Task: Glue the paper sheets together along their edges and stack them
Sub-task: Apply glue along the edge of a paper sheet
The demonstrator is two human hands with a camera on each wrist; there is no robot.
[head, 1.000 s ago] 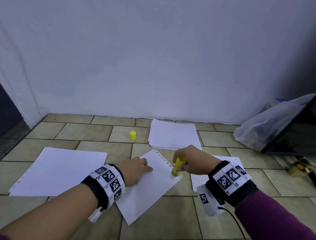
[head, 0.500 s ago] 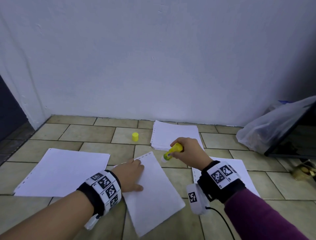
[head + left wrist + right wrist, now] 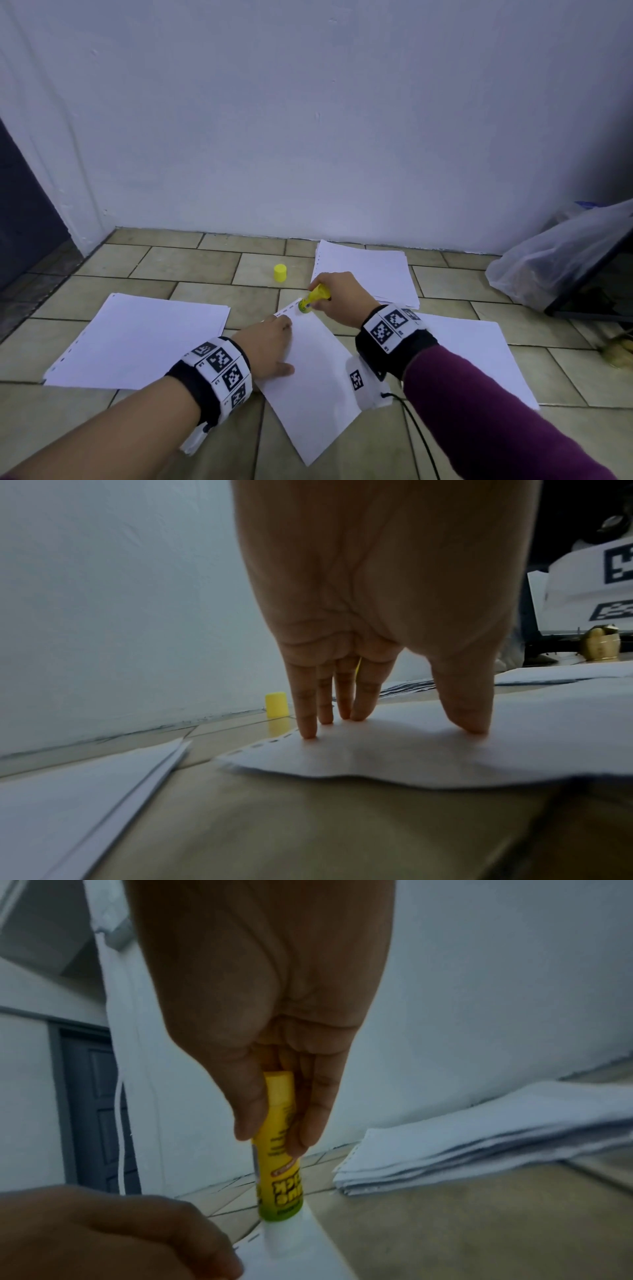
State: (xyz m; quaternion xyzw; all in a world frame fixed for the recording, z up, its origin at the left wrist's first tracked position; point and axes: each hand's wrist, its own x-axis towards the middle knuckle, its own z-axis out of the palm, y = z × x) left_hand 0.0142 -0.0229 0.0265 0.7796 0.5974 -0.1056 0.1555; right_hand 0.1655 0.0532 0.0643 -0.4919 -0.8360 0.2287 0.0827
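My left hand (image 3: 270, 346) presses flat, fingers straight, on the sheet (image 3: 315, 383); my right hand (image 3: 339, 296) clamps the glue stick (image 3: 313, 298) at its far corner. Gluing seems barely begun; stacking remains.

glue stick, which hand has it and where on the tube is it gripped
The right hand holds the glue stick by its upper half, fingers around the tube, its tip on the sheet.

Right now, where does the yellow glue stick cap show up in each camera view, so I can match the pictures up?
Head: the yellow cap stands on the floor tile at centre, left of the paper stack.
Left wrist: the cap stands at left of centre, just left of the left hand's fingertips.
Right wrist: not in it.
Shared landmark: the perforated sheet that the left hand presses, seen in all three views.
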